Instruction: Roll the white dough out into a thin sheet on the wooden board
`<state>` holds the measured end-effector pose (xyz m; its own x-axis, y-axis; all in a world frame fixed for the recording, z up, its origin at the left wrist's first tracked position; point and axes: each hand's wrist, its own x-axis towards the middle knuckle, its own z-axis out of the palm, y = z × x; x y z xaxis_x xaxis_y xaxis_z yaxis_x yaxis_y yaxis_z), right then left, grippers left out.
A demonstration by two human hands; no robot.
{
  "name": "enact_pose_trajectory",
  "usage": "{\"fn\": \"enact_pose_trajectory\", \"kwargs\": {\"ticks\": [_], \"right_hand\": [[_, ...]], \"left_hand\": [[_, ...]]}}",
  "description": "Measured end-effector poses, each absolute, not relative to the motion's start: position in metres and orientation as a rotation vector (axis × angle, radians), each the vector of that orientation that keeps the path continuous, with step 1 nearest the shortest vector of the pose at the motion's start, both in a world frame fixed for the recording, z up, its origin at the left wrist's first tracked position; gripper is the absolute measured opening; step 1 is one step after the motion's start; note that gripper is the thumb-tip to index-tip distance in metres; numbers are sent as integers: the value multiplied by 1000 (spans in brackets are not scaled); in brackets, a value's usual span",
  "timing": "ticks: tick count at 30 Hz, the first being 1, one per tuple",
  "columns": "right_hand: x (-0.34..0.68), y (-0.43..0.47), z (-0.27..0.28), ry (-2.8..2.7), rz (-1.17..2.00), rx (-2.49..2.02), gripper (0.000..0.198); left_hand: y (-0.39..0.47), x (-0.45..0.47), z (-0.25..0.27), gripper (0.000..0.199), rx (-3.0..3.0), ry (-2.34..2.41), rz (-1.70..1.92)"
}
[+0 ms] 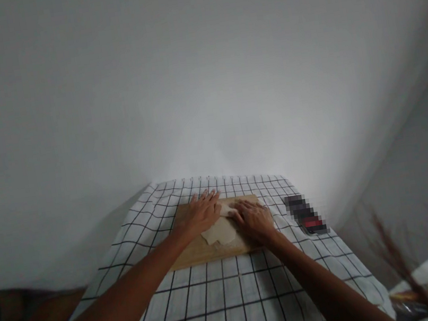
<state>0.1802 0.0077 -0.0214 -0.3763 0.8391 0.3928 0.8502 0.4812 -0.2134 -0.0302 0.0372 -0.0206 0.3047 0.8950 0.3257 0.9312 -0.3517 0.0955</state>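
Observation:
A pale, flat sheet of dough (220, 232) with an uneven edge lies on a wooden board (196, 254). Its far part looks raised or folded between my two hands. My left hand (204, 209) rests at the dough's far left side, fingers stretched forward and apart. On the other side, my right hand (252, 218) has its fingers bent down over the dough's far right part, with the thumb against it. The fingertips of my right hand are partly hidden, and the dough beneath both palms is out of sight.
A white tablecloth (218, 299) with a black grid covers the table. To the right of the board lies a dark, blurred-out object (306, 215) with a red patch. A pale wall (205, 103) stands behind the table. Blurred brown twigs (391, 246) rise at the lower right.

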Motion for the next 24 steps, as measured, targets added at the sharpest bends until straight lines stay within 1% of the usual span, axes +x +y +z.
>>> {"fn": "enact_pose_trajectory", "kwargs": {"ticks": [3, 6, 7, 9, 11, 12, 14, 17, 19, 21, 24], "right_hand": [[180, -14, -29, -2192, -33, -1414, 37], [181, -25, -32, -2105, -11, -1387, 31], [181, -27, -33, -2082, -12, -1375, 28], [183, -28, -33, -2034, -29, -1348, 25], [186, -27, -34, -1962, -14, -1315, 25], [189, -26, -35, -1906, 24, -1302, 26], [193, -23, -38, -1760, 143, -1288, 30], [201, -19, -42, -1534, 308, -1291, 39], [205, -18, -44, -1455, 362, -1288, 40], [208, -18, -44, -1434, 391, -1278, 40], [210, -19, -42, -1453, 410, -1278, 41]], "left_hand": [[11, -37, -18, 56, -2540, -1706, -576], [3, -57, -1, 57, -2770, -1830, -721], [5, -67, 8, 58, -2837, -1904, -818], [15, -88, 27, 62, -2823, -2020, -1149], [27, -105, 41, 64, -2639, -2158, -1455], [31, -109, 45, 66, -2535, -2267, -1524], [35, -107, 45, 61, -2435, -2385, -1460], [32, -80, 35, 42, -2595, -2249, -1150], [30, -57, 27, 34, -2656, -2166, -950], [32, -42, 20, 31, -2698, -2029, -793], [43, -37, 14, 36, -2783, -1909, -614]]}}
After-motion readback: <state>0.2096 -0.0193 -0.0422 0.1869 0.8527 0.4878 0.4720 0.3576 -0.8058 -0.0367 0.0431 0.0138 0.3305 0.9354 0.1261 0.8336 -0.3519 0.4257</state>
